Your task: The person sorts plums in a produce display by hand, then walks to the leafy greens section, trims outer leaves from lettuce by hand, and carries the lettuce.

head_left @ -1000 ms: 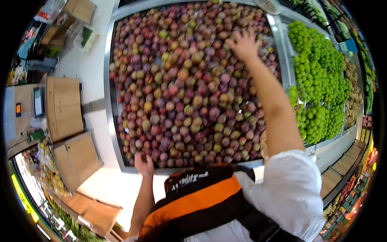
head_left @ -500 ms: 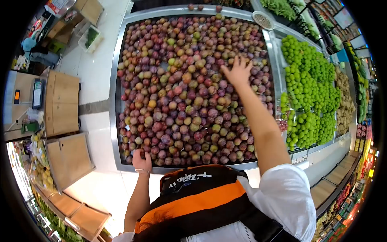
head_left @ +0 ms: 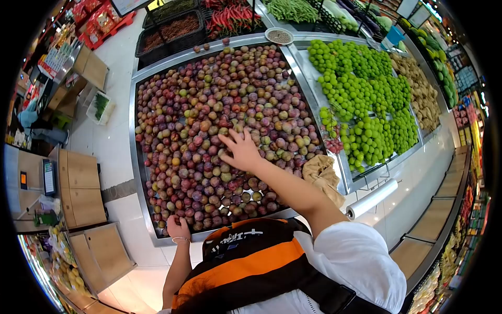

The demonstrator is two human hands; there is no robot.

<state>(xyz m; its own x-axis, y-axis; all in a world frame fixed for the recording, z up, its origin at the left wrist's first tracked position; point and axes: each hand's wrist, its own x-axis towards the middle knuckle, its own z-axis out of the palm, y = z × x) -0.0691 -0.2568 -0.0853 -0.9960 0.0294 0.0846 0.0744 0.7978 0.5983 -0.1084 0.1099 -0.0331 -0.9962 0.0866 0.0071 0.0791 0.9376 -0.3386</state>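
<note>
A wide metal-rimmed bin holds a thick layer of red and purple plums, some greenish or yellowish. My right hand lies palm down on the plums near the middle of the bin, its fingers spread and touching the fruit. At the near left corner my left hand is by the rim, with its fingers curled around a dark plum; the fingertips are partly hidden. Beside my right forearm, a crumpled tan cloth or bag lies on the bin's right edge.
Green grapes fill the neighbouring display on the right, with brownish roots beyond. A plastic bag roll sticks out at the near right. A small round dish stands at the far corner. Red chillies lie behind the bin.
My right hand has come nearer and leftward, from the bin's far right to its middle. My left hand stays at the near left corner. The view has shifted, uncovering the tan cloth or bag.
</note>
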